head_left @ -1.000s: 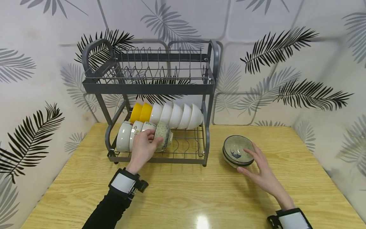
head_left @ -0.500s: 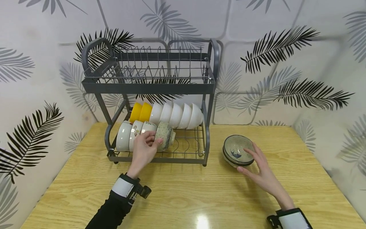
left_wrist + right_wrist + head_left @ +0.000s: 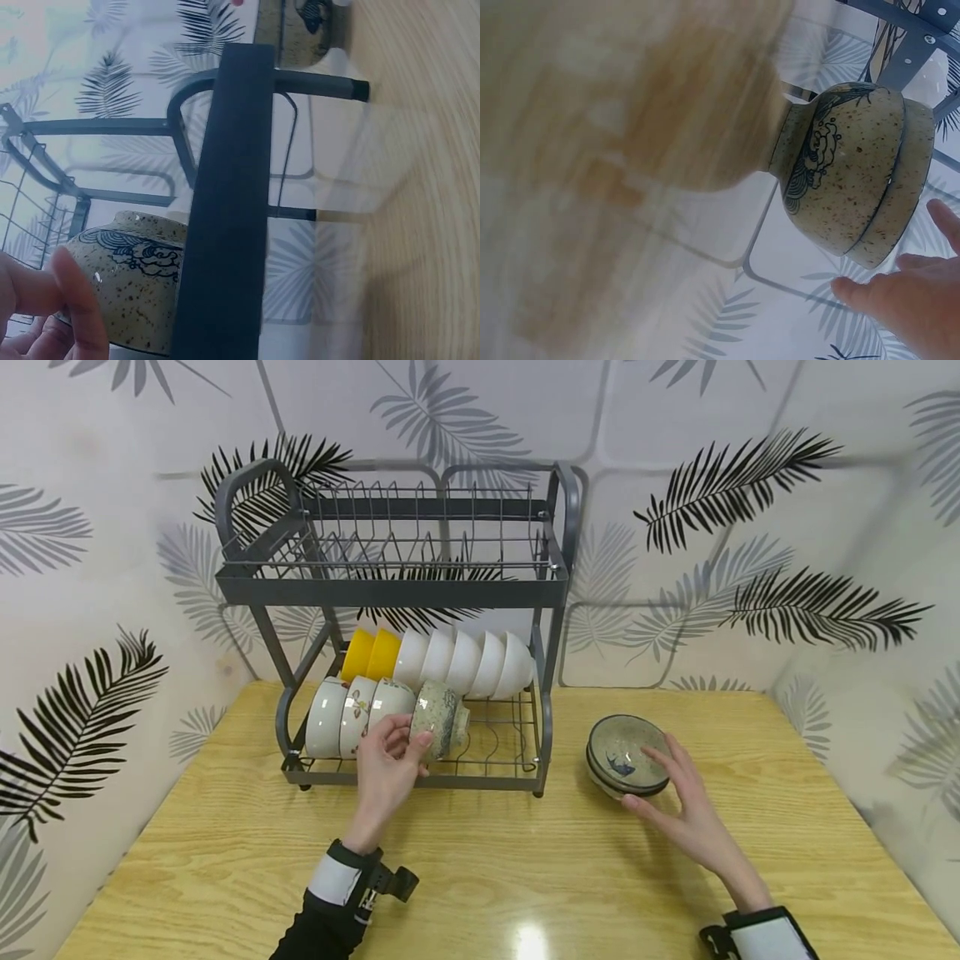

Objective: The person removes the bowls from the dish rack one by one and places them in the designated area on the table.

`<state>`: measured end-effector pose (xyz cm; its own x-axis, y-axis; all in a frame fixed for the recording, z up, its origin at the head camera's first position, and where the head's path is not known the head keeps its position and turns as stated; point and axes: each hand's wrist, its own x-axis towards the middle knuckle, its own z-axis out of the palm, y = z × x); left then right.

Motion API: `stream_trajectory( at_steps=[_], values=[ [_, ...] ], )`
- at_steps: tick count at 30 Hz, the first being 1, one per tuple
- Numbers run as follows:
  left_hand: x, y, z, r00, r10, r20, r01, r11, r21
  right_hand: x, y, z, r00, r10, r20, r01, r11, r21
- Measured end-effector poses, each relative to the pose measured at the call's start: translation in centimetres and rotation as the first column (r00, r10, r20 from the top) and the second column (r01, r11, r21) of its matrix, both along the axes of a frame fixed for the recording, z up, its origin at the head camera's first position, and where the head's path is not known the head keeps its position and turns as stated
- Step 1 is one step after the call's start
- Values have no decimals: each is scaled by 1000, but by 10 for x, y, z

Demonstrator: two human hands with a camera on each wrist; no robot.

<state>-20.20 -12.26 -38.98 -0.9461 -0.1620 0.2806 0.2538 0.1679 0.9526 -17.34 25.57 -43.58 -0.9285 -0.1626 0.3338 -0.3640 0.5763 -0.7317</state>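
Observation:
In the head view my left hand (image 3: 397,747) grips a speckled bowl (image 3: 444,718) on its side in the lower tier of a grey dish rack (image 3: 390,589), just right of three white bowls (image 3: 348,725). The left wrist view shows the same speckled bowl (image 3: 139,289) behind a rack bar (image 3: 225,210), with my fingers (image 3: 75,304) on it. My right hand (image 3: 678,797) lies with straight fingers against a stack of speckled bowls (image 3: 618,752) on the table. The right wrist view shows that bowl stack (image 3: 855,172) with my fingertips (image 3: 907,304) beside it.
Behind the front row, the lower tier holds two yellow bowls (image 3: 371,653) and several white bowls (image 3: 468,662). Nothing stands in the upper tier's plate slots (image 3: 420,531). The wooden table (image 3: 495,877) meets leaf-patterned walls at the back and both sides.
My left hand has drawn the speckled bowl to the right, away from the white bowls, and my left forearm has swung right. The right hand has stayed on the bowl stack.

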Motion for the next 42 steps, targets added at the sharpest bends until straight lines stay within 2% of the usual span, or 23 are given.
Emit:
stream_trajectory(
  at_steps=[8, 14, 17, 20, 23, 28, 34, 37, 39, 42],
  values=[
    [11, 11, 3, 994, -9, -107, 15, 999, 50, -2, -9, 14, 997, -72, -17, 72, 997, -18],
    [17, 19, 4, 974, -56, -219, 54, 998, -15, -5, -25, 27, 992, -81, -94, 78, 996, -30],
    [20, 22, 3, 956, -64, -287, 40, 995, -87, -6, -36, 33, 984, -51, -171, 40, 997, -65],
    [22, 25, 3, 922, -62, -382, -8, 984, -179, -6, -47, 39, 977, -6, -212, -19, 993, -120],
    [24, 27, 3, 876, -68, -478, -69, 962, -263, -6, -58, 47, 977, 38, -208, -76, 981, -178],
    [28, 32, 5, 812, -101, -575, -141, 922, -361, -4, -74, 61, 974, 130, -186, -177, 949, -260],
    [32, 38, 7, 736, -175, -654, -183, 879, -441, -2, -83, 67, 958, 225, -179, -276, 892, -359],
    [33, 41, 6, 707, -231, -669, -181, 855, -486, 0, -84, 68, 951, 255, -174, -304, 864, -400],
    [35, 42, 7, 691, -272, -670, -174, 837, -519, 2, -84, 70, 950, 263, -167, -310, 853, -419],
    [37, 46, 7, 663, -338, -668, -168, 802, -573, 5, -84, 75, 955, 246, -163, -293, 856, -426]
  ],
)
